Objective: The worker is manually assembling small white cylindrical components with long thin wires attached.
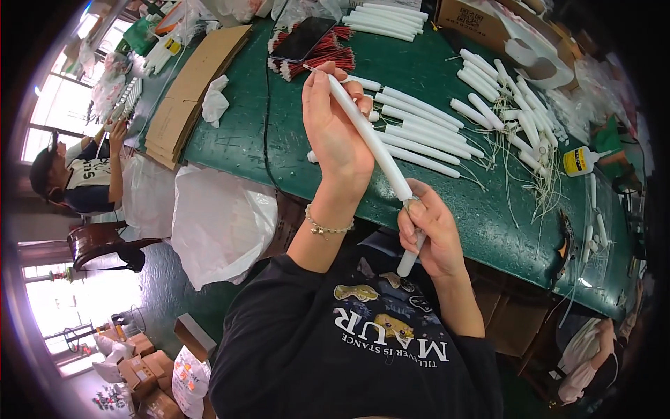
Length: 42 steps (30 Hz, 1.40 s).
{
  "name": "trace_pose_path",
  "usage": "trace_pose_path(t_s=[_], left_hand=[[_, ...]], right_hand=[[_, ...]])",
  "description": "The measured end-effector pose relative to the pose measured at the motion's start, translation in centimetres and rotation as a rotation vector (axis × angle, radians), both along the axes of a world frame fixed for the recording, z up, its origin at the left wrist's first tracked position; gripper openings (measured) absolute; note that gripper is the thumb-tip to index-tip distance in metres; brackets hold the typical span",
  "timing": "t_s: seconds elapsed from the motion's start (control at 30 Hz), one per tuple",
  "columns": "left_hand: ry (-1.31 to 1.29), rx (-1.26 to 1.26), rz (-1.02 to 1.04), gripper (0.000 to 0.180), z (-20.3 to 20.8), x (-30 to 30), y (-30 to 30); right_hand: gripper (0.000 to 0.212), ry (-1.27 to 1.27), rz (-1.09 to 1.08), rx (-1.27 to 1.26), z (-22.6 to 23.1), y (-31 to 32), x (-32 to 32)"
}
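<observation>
A long white candle-shaped tube [370,136] slants across in front of me, with a thin tip at its upper end. My left hand [340,133] is closed round its upper part, palm up, thumb and fingertips near the tip. At its lower end my right hand [430,227] is closed on the junction with a shorter, duller white tube [408,262], which points down toward my shirt. The fingers partly hide how the two meet. Just beyond my hands, a row of similar white tubes [426,133] with thin wires lies on the green table [230,140].
Short white tubes with tangled wires [530,133], a yellow-labelled glue bottle [581,161] and a black-and-orange tool [562,244] lie to the right. A phone [303,39] rests on red wires [335,60]. Flat cardboard [195,91] is at left, near another person [87,171].
</observation>
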<state>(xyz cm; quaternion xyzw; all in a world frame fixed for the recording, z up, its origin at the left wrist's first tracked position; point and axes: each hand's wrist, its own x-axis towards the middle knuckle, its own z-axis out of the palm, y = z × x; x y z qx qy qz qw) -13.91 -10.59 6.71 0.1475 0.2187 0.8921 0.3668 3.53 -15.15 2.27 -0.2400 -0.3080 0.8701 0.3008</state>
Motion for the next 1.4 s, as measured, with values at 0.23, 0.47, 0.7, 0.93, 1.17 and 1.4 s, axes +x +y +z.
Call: trace_pose_path(t_s=[0.23, 0.47, 0.7, 0.93, 1.17, 1.4], left_hand=[[0.067, 0.052, -0.055, 0.019, -0.2, -0.4, -0.5], [-0.004, 0.027, -0.116, 0.018, -0.1, -0.4, -0.6], [-0.058, 0.069, -0.218, 0.018, -0.8, -0.5, -0.5], [-0.017, -0.020, -0.100, 0.020, 1.3, -0.4, -1.0], [0.350, 0.197, -0.004, 0.022, 7.4, -1.8, -4.3], [0.897, 0.311, 0.235, 0.027, 8.2, 0.1, -6.2]], right_hand=[[0.044, -0.079, -0.036, 0.172, 0.3, 0.2, 0.0], [0.041, -0.106, -0.067, 0.215, 0.3, 0.4, 0.2], [0.039, -0.061, -0.065, 0.152, -0.1, 0.7, 0.5], [0.047, -0.086, -0.032, 0.270, 0.1, 0.9, 0.0], [0.049, -0.084, -0.002, 0.349, 0.0, 0.7, -0.9], [0.035, -0.090, -0.092, 0.244, -2.5, 1.6, 1.0]])
